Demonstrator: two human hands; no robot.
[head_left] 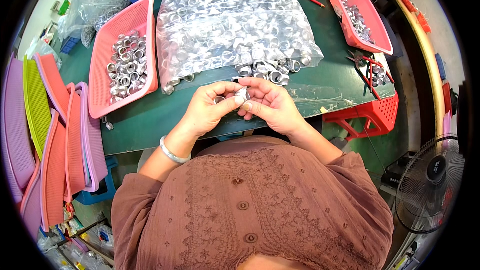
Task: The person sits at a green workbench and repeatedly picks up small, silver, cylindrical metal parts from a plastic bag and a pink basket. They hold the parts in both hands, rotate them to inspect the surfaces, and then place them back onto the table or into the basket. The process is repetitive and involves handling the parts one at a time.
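Note:
Close to the table's near edge, my left hand [210,106] and my right hand [272,104] meet, both closed on a silver metal ring [243,93] between thumbs and fingertips. Part of a second ring [218,99] shows by the left fingers; whether it is held, I cannot tell. Just beyond my hands, loose silver rings [275,76] spill from the mouth of a big clear plastic bag [235,20] full of such rings. To the left stands a pink basket [151,45] with a heap of rings in it.
Another pink basket [385,45] holding rings is at the far right of the green table [200,132]. Red-handled pliers [367,67] lie near the right edge. Nested coloured baskets [60,140] stand at left. A red stool [372,115] and a fan [432,180] are at right.

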